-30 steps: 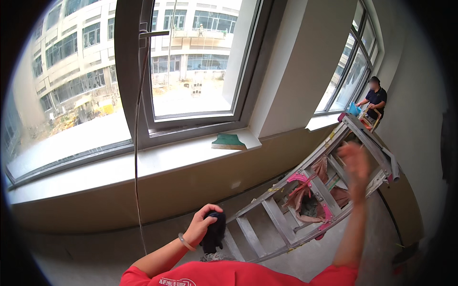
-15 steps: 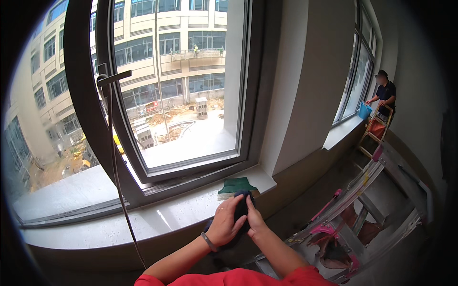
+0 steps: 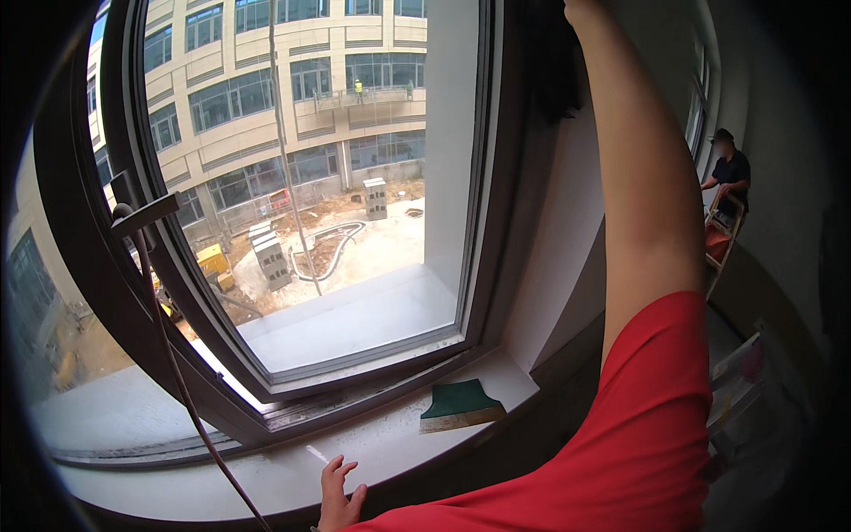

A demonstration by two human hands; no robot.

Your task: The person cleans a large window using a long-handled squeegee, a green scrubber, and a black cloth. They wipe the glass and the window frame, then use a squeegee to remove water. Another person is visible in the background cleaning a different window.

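My right hand (image 3: 581, 9) is raised high, partly cut off by the upper edge of the view. It grips a dark cloth (image 3: 554, 71) that hangs beside the right side of the grey window frame (image 3: 486, 168). Low down, my left hand (image 3: 339, 498) is empty, its fingers apart, over the front edge of the white sill (image 3: 266, 483). To its right on the sill lies a flat green tool with a tan edge strip (image 3: 461, 403); its exact kind is unclear.
A lever handle (image 3: 146, 215) with a brown cord (image 3: 173, 355) hanging from it sticks out at left. At right, a co-worker (image 3: 730, 173) stands by a yellowish ladder (image 3: 722, 235). A metal ladder (image 3: 737, 372) is nearer, partly behind my red sleeve.
My hands have parted. The right one has gone up to the top of the window frame with the dark cloth; the left has let go and dropped lower left. The view has shifted.
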